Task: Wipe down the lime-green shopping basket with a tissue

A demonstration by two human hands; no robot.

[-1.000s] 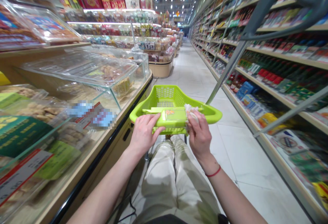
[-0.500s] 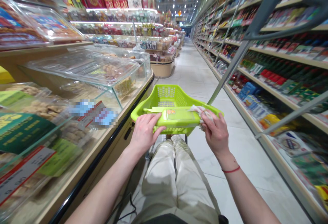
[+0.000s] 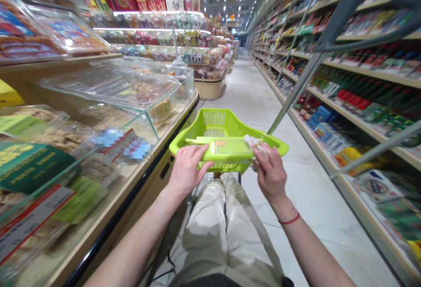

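A lime-green shopping cart (image 3: 215,122) with a perforated basket stands right in front of my legs. My left hand (image 3: 188,166) is wrapped over the left part of its handle. On the right part, my right hand (image 3: 270,171) presses a crumpled white cloth (image 3: 253,141) against the handle, fingers closed on it. Between the hands lies a clear label panel (image 3: 230,146) with a small orange mark. The underside of the handle is partly hidden by my fingers.
On the left runs a glass-topped counter (image 3: 158,140) with packaged snacks. Tall stocked shelves (image 3: 365,111) line the right, with a grey metal pole frame (image 3: 296,85) before them. A tiled aisle (image 3: 240,76) stretches ahead past a round-cornered display stand (image 3: 210,89).
My right hand has slid a little left along the handle with the cloth. The left hand keeps its place on the handle.
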